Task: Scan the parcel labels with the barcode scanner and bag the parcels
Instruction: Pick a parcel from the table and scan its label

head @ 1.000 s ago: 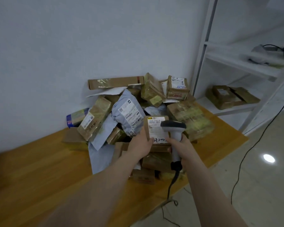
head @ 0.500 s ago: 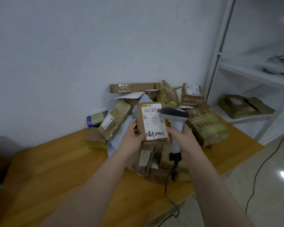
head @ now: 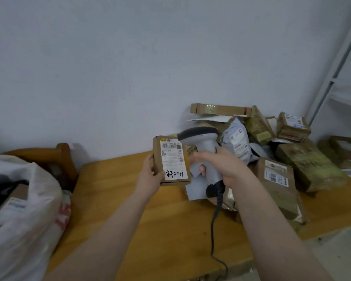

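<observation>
My left hand holds a small brown cardboard parcel upright above the wooden table; its white label with barcode and black handwriting faces me. My right hand grips the handle of a grey barcode scanner, whose dark-topped head sits just right of the parcel's top edge. The scanner's black cable hangs down over the table's front edge. A white sack stands open at the far left, with a labelled box inside.
A heap of brown boxes and grey mailer bags fills the table's right end against the wall. A wooden chair back rises behind the sack. A white shelf frame stands at the far right.
The view has swung left, bringing the white sack into sight. Both hands have carried the parcel and scanner left, away from the heap and over bare table.
</observation>
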